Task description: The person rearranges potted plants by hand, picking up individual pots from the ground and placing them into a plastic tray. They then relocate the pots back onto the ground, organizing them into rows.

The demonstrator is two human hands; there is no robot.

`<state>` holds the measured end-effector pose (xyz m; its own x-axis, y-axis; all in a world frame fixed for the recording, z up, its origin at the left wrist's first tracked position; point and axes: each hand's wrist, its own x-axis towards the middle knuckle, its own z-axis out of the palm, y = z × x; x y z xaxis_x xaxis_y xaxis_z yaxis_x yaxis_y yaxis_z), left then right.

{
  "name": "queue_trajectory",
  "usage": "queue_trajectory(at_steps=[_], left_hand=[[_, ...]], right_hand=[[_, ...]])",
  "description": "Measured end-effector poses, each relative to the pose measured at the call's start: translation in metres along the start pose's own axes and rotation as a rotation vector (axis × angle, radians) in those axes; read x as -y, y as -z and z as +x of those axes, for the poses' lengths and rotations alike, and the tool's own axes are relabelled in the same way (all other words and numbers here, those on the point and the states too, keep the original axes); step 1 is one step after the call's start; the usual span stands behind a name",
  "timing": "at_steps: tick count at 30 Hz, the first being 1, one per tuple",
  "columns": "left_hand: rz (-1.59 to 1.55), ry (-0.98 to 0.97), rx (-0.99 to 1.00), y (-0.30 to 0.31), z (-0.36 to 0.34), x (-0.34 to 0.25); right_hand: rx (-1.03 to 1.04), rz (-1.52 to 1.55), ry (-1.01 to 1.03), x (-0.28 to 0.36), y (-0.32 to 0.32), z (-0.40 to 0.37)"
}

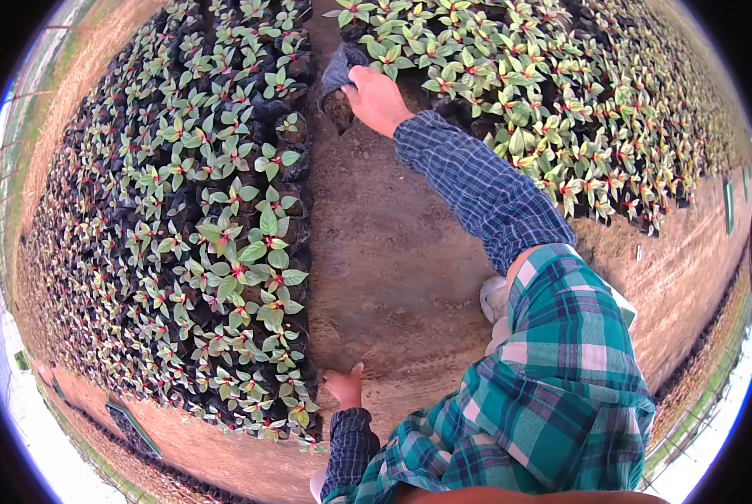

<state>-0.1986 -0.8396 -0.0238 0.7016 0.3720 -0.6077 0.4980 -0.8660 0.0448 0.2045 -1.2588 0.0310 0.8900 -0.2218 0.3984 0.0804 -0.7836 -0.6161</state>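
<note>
My right hand (377, 99) reaches far out over the soil path, fingers closed on the edge of a dark plastic nursery bag (337, 71). The bag is tilted and crumpled, and a clump of brown soil (339, 111) shows just below it. My left hand (345, 387) is low, beside the near right edge of the left block of potted seedlings (258, 244). Its thumb stands apart from the fingers, which point toward the bags, and no object shows in it. Green leaves with reddish centres top the seedlings.
A second block of bagged seedlings (518, 76) lies on the right, beneath and beyond my right forearm. Between the blocks runs a bare soil path (376, 252). A pale shoe (494, 298) shows by my knee. Green-framed trays (132, 427) lie at the lower left.
</note>
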Motion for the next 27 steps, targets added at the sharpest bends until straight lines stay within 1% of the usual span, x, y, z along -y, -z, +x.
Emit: queue_trajectory(at_steps=[1, 4, 6, 7, 8, 9, 10, 11, 12, 13, 14, 15, 16, 17, 20, 21, 22, 24, 26, 27], left_hand=[[0.038, 0.007, 0.023, -0.003, 0.007, 0.002], [0.094, 0.068, 0.133, -0.001, 0.020, 0.000], [0.099, 0.093, 0.137, 0.004, 0.018, -0.005], [0.069, 0.053, 0.120, 0.001, 0.023, 0.002], [0.044, 0.012, 0.114, -0.005, 0.029, 0.010], [0.086, 0.019, 0.118, 0.002, 0.025, 0.002], [0.060, -0.083, 0.067, -0.031, 0.053, 0.036], [0.093, -0.119, 0.111, -0.042, 0.068, 0.055], [-0.005, -0.063, 0.149, -0.048, 0.082, 0.064], [-0.102, -0.004, 0.178, -0.044, 0.081, 0.054], [-0.071, -0.039, 0.187, -0.035, 0.076, 0.048], [-0.157, 0.065, 0.304, -0.003, 0.049, 0.019], [-0.246, 0.171, 0.419, 0.013, 0.031, -0.006], [-0.227, 0.135, 0.419, 0.013, 0.031, -0.011], [-0.362, 0.266, 0.426, 0.020, 0.027, -0.011], [-0.310, 0.243, 0.426, 0.022, 0.033, -0.011], [-0.235, 0.262, 0.521, 0.024, 0.040, -0.010], [-0.120, 0.270, 0.603, 0.025, 0.046, -0.008], [-0.347, 0.255, 0.385, 0.019, 0.033, -0.005], [-0.323, 0.239, 0.385, 0.016, 0.047, 0.003]], right_hand=[[-0.003, -0.001, 0.047, 0.004, 0.022, -0.014], [0.080, -0.115, 0.096, 0.010, 0.094, -0.053], [0.083, -0.213, 0.103, 0.004, 0.147, -0.082], [0.057, -0.245, 0.086, 0.002, 0.176, -0.100], [0.079, -0.319, 0.073, 0.001, 0.208, -0.120], [0.101, -0.397, 0.063, 0.002, 0.243, -0.140], [0.114, -0.457, -0.006, 0.002, 0.278, -0.166], [0.116, -0.511, -0.074, 0.003, 0.314, -0.193], [0.065, -0.532, -0.125, 0.014, 0.350, -0.220], [0.034, -0.613, -0.100, 0.011, 0.381, -0.251], [-0.001, -0.686, -0.075, 0.009, 0.407, -0.285], [-0.063, -0.722, -0.191, 0.009, 0.431, -0.323], [-0.103, -0.762, -0.270, 0.012, 0.452, -0.359], [-0.109, -0.791, -0.506, 0.012, 0.469, -0.397], [-0.170, -0.874, -0.722, 0.025, 0.500, -0.506], [-0.186, -0.888, -0.814, 0.032, 0.498, -0.540], [-0.197, -0.896, -0.866, 0.041, 0.495, -0.570], [-0.201, -0.887, -1.038, 0.057, 0.480, -0.623], [-0.187, -0.852, -1.120, 0.071, 0.458, -0.662], [-0.160, -0.815, -1.159, 0.077, 0.447, -0.676]])
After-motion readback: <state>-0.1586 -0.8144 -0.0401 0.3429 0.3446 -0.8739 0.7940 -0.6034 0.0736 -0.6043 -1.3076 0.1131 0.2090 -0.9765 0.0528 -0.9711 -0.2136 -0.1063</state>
